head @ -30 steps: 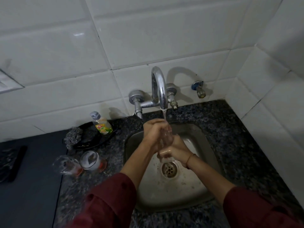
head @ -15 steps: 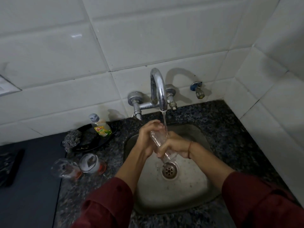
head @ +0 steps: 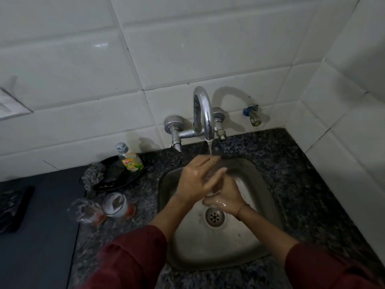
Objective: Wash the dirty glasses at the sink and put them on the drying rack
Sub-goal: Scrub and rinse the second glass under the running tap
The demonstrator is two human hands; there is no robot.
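Over the steel sink (head: 260,184) both hands hold one clear glass (head: 213,174) under the running tap (head: 205,115). My left hand (head: 195,180) wraps over the glass from above and covers most of it. My right hand (head: 226,198) grips its lower end just above the drain (head: 214,216). Water falls from the spout onto the fingers of my left hand. Two more glasses (head: 85,210) (head: 116,205) with reddish residue lie on their sides on the counter left of the sink. No drying rack is in view.
A dish soap bottle (head: 130,159) and a steel scrubber (head: 93,176) sit on a black plate (head: 125,180) behind the lying glasses. A dark object (head: 12,207) lies at the far left. White tiled walls close the back and right; a small valve (head: 252,113) juts from the wall.
The glass has turned in my hands. My left hand has slid over the top of it, and my right hand has dropped lower toward the drain.
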